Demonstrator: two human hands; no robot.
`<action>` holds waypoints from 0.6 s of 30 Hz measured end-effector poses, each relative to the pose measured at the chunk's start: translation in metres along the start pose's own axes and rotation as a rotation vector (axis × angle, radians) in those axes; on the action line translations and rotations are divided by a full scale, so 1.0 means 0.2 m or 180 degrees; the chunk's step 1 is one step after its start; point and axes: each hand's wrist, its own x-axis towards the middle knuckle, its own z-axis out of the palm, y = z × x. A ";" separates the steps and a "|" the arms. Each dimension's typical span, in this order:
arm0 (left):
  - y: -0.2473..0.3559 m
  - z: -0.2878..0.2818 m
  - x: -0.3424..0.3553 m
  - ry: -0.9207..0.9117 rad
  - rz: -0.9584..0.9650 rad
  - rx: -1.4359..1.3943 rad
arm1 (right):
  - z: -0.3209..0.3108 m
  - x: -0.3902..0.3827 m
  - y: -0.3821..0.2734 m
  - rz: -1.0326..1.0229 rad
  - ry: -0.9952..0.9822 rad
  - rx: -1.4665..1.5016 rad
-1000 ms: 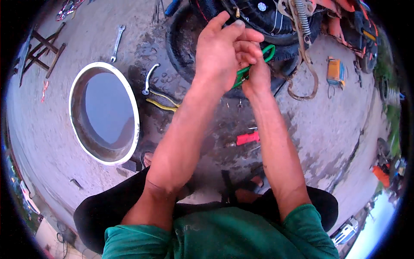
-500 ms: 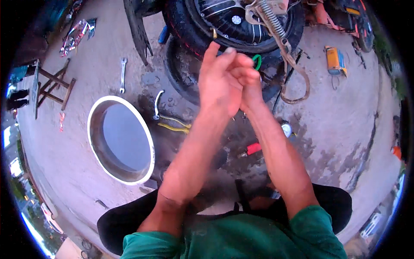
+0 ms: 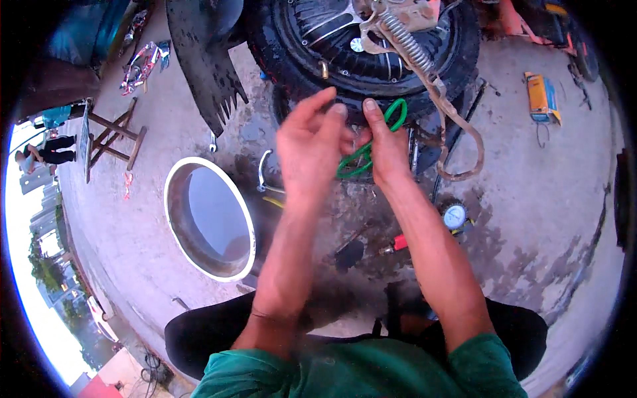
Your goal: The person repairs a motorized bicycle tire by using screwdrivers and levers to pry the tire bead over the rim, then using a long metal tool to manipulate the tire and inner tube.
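Note:
In front of me a black wheel with its tyre [image 3: 267, 56] stands with a short brass valve stem [image 3: 324, 70] poking from its rim. My right hand [image 3: 390, 154], thumb raised, is closed on a thin green looped cord [image 3: 400, 119]. One part of the cord rises beside the thumb; another hangs below toward the left. My left hand [image 3: 306, 149] is just below the valve stem, apart from it, with index finger and thumb stretched out and slightly blurred. Its other fingertips come close to the right hand; whether they touch the cord I cannot tell.
A white-rimmed basin of water [image 3: 171, 219] stands at left, near a wrench [image 3: 213, 142] and pliers [image 3: 262, 174]. A round gauge [image 3: 455, 216] and red-handled tool [image 3: 399, 242] lie by my right forearm. A rusty stand [image 3: 476, 149] juts out; a yellow-blue box [image 3: 543, 98] lies right.
My hands have moved apart, the left one shifting left and down. More of the green cord shows by my right hand. The whole view has shifted somewhat.

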 end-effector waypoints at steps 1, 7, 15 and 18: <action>0.01 -0.04 0.03 0.0344 0.0835 0.0948 | 0.01 -0.01 -0.01 0.0154 0.0146 -0.0310; 0.12 -0.13 0.28 0.0818 0.3539 0.3568 | 0.03 -0.02 -0.02 0.0075 0.0117 -0.0482; 0.24 -0.19 0.34 -0.0006 0.3188 0.3020 | 0.03 -0.02 -0.03 0.0088 0.0216 -0.0502; 0.26 -0.22 0.36 -0.0137 0.3295 0.3258 | 0.02 -0.02 -0.03 0.0088 0.0216 -0.0554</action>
